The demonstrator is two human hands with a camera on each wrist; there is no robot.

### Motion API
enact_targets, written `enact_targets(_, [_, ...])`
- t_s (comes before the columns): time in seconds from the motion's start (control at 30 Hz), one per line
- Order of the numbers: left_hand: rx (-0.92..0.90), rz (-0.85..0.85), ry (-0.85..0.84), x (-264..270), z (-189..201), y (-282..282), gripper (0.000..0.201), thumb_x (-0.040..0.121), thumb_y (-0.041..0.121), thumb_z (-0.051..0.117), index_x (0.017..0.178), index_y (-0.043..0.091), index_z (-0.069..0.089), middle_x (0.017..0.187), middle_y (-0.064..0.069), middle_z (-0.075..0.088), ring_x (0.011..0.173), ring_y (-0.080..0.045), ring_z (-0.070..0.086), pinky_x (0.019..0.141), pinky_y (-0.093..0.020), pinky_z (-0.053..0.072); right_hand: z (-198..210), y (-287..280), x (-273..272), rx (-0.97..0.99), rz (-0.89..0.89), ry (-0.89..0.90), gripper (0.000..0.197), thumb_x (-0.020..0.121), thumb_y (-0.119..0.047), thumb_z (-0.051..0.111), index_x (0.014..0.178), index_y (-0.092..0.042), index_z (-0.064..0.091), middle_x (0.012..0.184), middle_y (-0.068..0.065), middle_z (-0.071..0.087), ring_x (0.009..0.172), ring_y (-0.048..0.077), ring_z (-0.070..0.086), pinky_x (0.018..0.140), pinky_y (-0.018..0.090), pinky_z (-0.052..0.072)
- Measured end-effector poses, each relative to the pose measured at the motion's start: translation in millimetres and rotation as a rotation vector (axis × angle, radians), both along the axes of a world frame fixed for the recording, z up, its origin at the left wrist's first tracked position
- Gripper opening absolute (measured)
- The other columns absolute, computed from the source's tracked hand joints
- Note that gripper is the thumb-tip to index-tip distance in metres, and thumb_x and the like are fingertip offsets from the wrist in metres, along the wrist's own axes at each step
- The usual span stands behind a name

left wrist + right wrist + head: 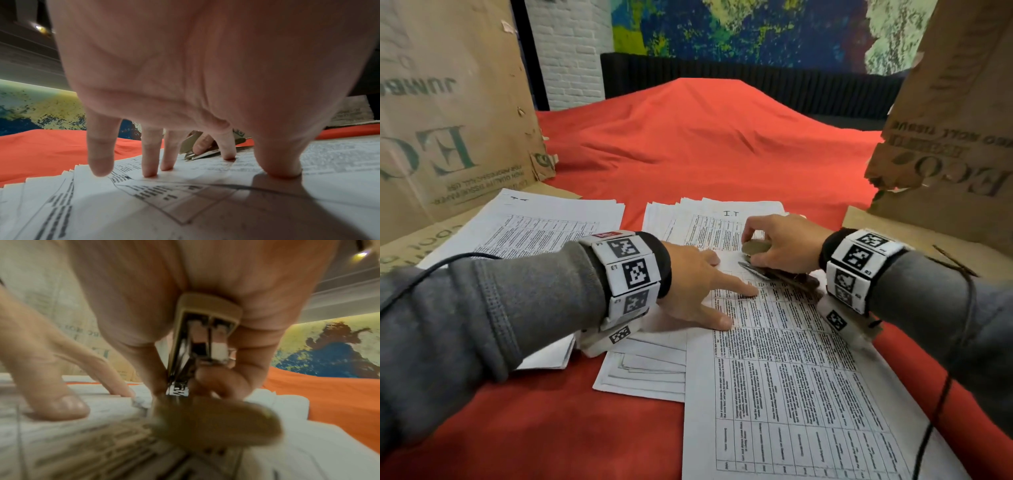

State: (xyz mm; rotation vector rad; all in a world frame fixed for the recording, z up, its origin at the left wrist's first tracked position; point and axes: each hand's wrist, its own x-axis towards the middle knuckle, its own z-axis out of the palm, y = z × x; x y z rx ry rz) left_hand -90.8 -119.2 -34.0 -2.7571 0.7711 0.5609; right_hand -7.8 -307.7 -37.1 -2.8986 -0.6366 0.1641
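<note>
Blue-green mural (pixel 756 27) and white brick at the back. The worktop is covered by a red cloth (pixel 705 144), with a left cardboard box (pixel 448 102) and a right cardboard box (pixel 955 137) walling it in. Printed paper lies on the cloth: a left stack (pixel 534 222), a far stack (pixel 688 216), and a near set of sheets (pixel 791 377) skewed over a fanned pile (pixel 647 370).

Left hand (pixel 695 284) lies flat, its fingers (pixel 150 162) straight and spread, tips pressing the near set of sheets down. It holds nothing. Right hand (pixel 784 243) has its fingers curled round a tan stapler (pixel 755 247) at the set's far end, just beside the left index tip. In the right wrist view the stapler (pixel 205 331) is hinged apart, top arm up in the palm, base low over the paper.

Step, as I read it: stapling the set, with the stapler placed but not yet squeezed. The next move calls for the paper edge fully inside the stapler and the sheets squared. Then one firm press while the left hand pins them against sliding.

Hard to tell:
- Whether the paper is actually inside the stapler's mouth: the right wrist view is blurred and the hand covers it from the head view.
- What the dark shape (pixel 804 279) under the right wrist is.
- How many sheets are in the set.
- The print is too small to read, and the box lettering is cut off.
</note>
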Motion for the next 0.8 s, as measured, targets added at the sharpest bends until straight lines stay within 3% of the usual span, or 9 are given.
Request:
enact_targets(0.07, [0.008,-0.01,-0.003,1,-2,1,0.068,0.092,0.081,0.035,0.151,0.069,0.003,0.166,-0.008,0.024,0.142,-0.033,0.044,0.111,-0.056,0.043,-2,6,1,-0.034,0.027,-0.025,0.022,0.093,-0.035,0.066,0.112,-0.037,0.056,0.095,-0.009,0.062,0.091,0.018,0.06,0.079,0.035,0.052])
enact_targets(0.17, [0.013,-0.022,-0.013,2,-7,3,0.068,0.092,0.081,0.032,0.151,0.069,0.0,0.165,-0.011,0.023,0.145,-0.035,0.037,0.111,-0.06,0.042,-2,10,-1,-0.039,0.108,-0.027,0.022,0.099,-0.028,0.061,0.115,-0.04,0.053,0.089,-0.018,0.058,0.085,0.005,0.057,0.07,0.029,0.048])
enact_targets(0.23, [0.015,-0.021,-0.012,2,-8,4,0.068,0.092,0.081,0.031,0.151,0.069,-0.002,0.167,-0.011,0.019,0.148,-0.035,0.032,0.112,-0.062,0.039,0,10,-2,-0.069,0.163,-0.037,0.019,0.1,-0.026,0.061,0.113,-0.038,0.058,0.09,-0.019,0.053,0.088,0.008,0.056,0.074,0.031,0.049])
enact_targets(0.3, [0.018,-0.02,-0.01,3,-8,4,0.068,0.092,0.081,0.03,0.151,0.068,-0.002,0.167,-0.01,0.019,0.149,-0.035,0.03,0.113,-0.062,0.038,2,8,-3,-0.102,0.179,-0.042,0.018,0.098,-0.026,0.064,0.108,-0.041,0.065,0.102,-0.014,0.054,0.098,0.015,0.057,0.083,0.04,0.053])
enact_targets(0.4, [0.021,-0.029,-0.013,3,-8,4,0.068,0.093,0.08,0.031,0.153,0.067,0.0,0.166,-0.01,0.02,0.148,-0.033,0.031,0.113,-0.061,0.039,3,4,-4,-0.098,0.179,-0.068,0.024,0.095,-0.024,0.067,0.109,-0.044,0.069,0.112,-0.01,0.056,0.102,0.016,0.057,0.085,0.041,0.055])
enact_targets(0.53, [0.021,-0.032,-0.01,3,-9,5,0.068,0.093,0.08,0.031,0.152,0.067,-0.001,0.166,-0.01,0.019,0.15,-0.034,0.028,0.112,-0.062,0.04,2,3,-4,-0.06,0.172,-0.1,0.029,0.092,-0.022,0.07,0.11,-0.045,0.072,0.112,-0.012,0.061,0.104,0.015,0.059,0.087,0.043,0.057])
enact_targets(0.8, [0.035,-0.032,-0.009,2,-8,4,0.069,0.094,0.079,0.03,0.153,0.066,-0.002,0.167,-0.01,0.018,0.151,-0.034,0.026,0.113,-0.063,0.039,-6,1,7,0.033,0.163,-0.112,0.022,0.091,-0.019,0.073,0.095,-0.039,0.082,0.111,-0.02,0.069,0.108,0.01,0.065,0.092,0.041,0.059])
